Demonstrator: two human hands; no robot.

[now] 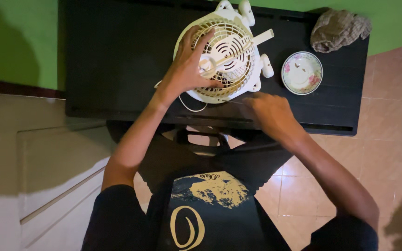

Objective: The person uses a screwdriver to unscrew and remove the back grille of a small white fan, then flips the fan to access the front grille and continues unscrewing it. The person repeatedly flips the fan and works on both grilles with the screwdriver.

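Cream round plastic table fan (224, 56) lies grille-up on the black table (117, 56), ahead of the person. Left hand (189, 67) presses spread fingers on its grille; right hand (268, 111), loosely curled and holding nothing that I can see, rests at its near edge.

Black table (108, 56) against green wall (15, 37). Flowered saucer (302, 73) at 3 o'clock of table centre. Crumpled grey-brown cloth (338, 29) at 2 o'clock corner. Tiled floor (387, 153) at 4 o'clock.
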